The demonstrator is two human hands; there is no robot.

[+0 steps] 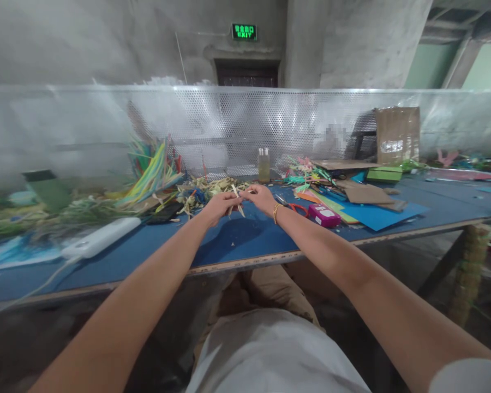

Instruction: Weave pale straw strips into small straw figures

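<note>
My left hand [222, 207] and my right hand [261, 198] meet above the blue tabletop [225, 240]. Between their fingertips is a pale straw-coloured strip [241, 210], pinched from both sides. One end points up and another hangs below the fingers; the exact grip is too small to make out. A gold-coloured bracelet [275, 213] circles my right wrist. Just behind the hands lies a heap of dry, pale leaf-like scraps [221, 184]. Scissors with red handles [299, 209] rest to the right of my right hand, close to a purple box [324, 215].
A white power strip [102, 237] with its cord lies at left. Bundled coloured strips [149, 177] stand behind it. At the back is a bottle of yellowish liquid [264, 166]. Blue sheets [387, 214] and cardboard pieces [366, 194] lie right, before a perforated metal screen [241, 120].
</note>
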